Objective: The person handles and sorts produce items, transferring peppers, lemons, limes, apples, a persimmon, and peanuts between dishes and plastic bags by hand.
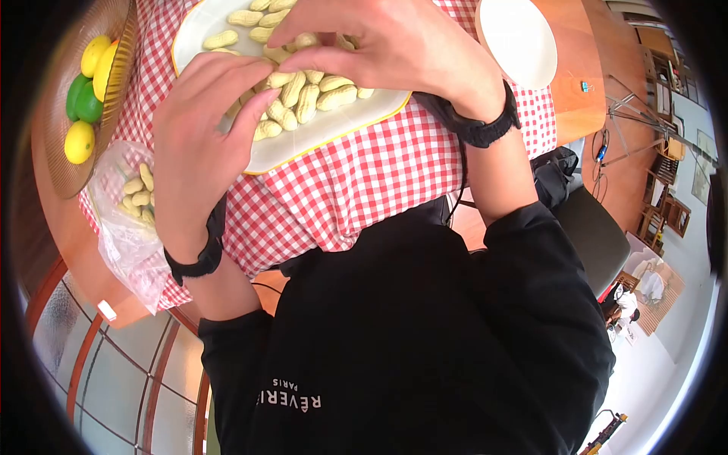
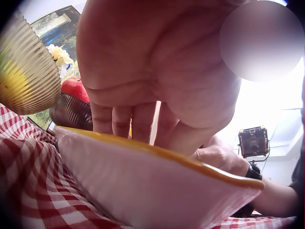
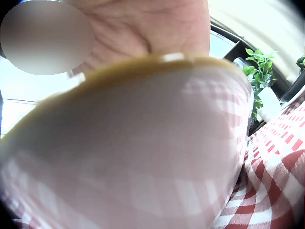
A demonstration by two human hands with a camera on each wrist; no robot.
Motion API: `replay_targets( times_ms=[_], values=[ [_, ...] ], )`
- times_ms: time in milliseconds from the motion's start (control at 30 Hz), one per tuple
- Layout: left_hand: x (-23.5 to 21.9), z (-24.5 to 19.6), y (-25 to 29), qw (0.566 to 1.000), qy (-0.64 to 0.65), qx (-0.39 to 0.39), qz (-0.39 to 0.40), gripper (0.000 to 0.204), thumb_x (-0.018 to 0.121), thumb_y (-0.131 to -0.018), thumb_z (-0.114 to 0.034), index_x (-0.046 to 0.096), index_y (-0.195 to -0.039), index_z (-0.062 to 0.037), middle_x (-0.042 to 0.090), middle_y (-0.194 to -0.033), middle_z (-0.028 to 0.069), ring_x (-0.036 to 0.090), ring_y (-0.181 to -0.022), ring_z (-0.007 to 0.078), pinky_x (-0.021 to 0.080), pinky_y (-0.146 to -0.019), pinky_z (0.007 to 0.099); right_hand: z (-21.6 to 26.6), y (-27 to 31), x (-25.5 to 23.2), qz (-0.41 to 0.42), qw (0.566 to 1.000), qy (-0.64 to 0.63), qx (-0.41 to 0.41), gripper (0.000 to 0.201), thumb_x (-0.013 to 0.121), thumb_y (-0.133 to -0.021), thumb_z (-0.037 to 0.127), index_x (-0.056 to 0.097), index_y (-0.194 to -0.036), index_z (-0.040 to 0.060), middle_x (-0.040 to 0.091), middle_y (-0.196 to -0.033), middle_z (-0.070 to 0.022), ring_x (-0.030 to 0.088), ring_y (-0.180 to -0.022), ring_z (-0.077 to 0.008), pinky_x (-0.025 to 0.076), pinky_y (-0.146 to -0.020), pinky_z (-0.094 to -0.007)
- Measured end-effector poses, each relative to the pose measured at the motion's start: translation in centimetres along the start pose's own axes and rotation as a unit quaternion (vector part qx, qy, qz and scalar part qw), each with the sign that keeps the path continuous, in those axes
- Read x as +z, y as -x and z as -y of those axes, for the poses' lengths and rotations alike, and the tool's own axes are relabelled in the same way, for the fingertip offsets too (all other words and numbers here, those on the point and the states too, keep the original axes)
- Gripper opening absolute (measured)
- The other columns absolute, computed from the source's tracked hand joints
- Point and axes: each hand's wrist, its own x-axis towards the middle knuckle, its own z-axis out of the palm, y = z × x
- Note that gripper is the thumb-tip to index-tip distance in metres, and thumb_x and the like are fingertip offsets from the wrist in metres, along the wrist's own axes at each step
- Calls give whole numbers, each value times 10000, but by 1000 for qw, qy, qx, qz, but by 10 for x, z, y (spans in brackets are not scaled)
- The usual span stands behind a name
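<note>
A white tray (image 1: 315,140) with a yellow rim carries a heap of unshelled peanuts (image 1: 307,102). From the left, my left hand (image 1: 205,114) reaches over the heap, thumb and forefinger apart beside the nearest peanuts. In the left wrist view its fingers (image 2: 143,119) point down behind the tray's rim. My right hand (image 1: 371,45) comes in from the right, thumb and forefinger bent over the peanuts, tips close to the left hand's. Peanuts show between the two hands. The undersides of the fingertips are hidden, so I cannot tell whether either hand pinches a peanut.
A clear plastic bag (image 1: 125,243) with more peanuts lies left of the left wrist. Behind it stands a ribbed amber bowl (image 1: 64,171) with lemons and limes. A white oval dish (image 1: 519,42) sits at the right on the wooden table (image 1: 576,76). A red-checked cloth (image 1: 326,193) lies under the tray.
</note>
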Motion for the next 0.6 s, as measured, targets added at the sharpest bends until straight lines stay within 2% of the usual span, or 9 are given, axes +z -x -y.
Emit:
replay_targets(
  times_ms=[200, 333, 400, 433, 467, 567, 600],
  values=[
    [-6, 4, 1, 1000, 24, -17, -8, 244, 817, -812, -36, 761, -1050, -26, 762, -1030, 118, 725, -956, 296, 564, -848, 358, 6, -1, -3, -11, 999, 31, 3, 159, 747, -877, 96, 700, -985, -11, 687, -862, -164, 687, -761, -371, 558, -696, -425],
    [-5, 3, 4, 999, 24, -26, -24, 225, 822, -823, -41, 770, -1041, -30, 770, -1023, 121, 741, -909, 286, 573, -822, 341, 3, 1, -6, -22, 1000, 2, -15, 161, 756, -880, 95, 713, -997, -6, 700, -882, -154, 697, -786, -345, 566, -690, -398],
    [-5, 3, 5, 994, 90, -68, -11, 244, 807, -849, 18, 783, -1092, -2, 784, -1106, 117, 741, -933, 193, 571, -852, 294, 3, 3, -5, -40, 999, 14, -19, 159, 765, -882, 90, 722, -1004, -3, 706, -889, -149, 704, -785, -332, 572, -687, -390],
    [-6, 2, 4, 995, 76, -70, -12, 244, 807, -849, 18, 783, -1092, -2, 784, -1106, 117, 741, -933, 193, 571, -852, 294, 3, 3, -4, -54, 998, 26, -19, 159, 774, -883, 86, 732, -1010, 0, 713, -895, -143, 712, -784, -319, 578, -683, -382],
    [-6, 0, 4, 992, 94, -83, -14, 238, 810, -850, 11, 786, -1086, -4, 787, -1099, 115, 744, -929, 192, 572, -849, 291, 17, -1, -8, -33, 998, 45, 30, 169, 789, -885, 82, 747, -1029, 6, 727, -910, -131, 723, -780, -297, 587, -672, -367],
    [-9, 3, 6, 993, 79, -91, -15, 218, 816, -849, -12, 794, -1066, -16, 793, -1075, 113, 752, -918, 204, 573, -850, 294, 21, -2, -5, -43, 998, 19, 32, 179, 797, -884, 88, 749, -1035, 5, 733, -918, -127, 728, -774, -292, 586, -657, -358],
    [-8, 7, 7, 996, 46, -65, -34, 217, 818, -845, -18, 796, -1061, -20, 793, -1066, 114, 754, -918, 211, 572, -850, 298, 14, 1, 0, -60, 998, -20, 25, 184, 797, -886, 96, 747, -1036, 2, 730, -908, -124, 725, -769, -286, 584, -666, -360]
  ],
)
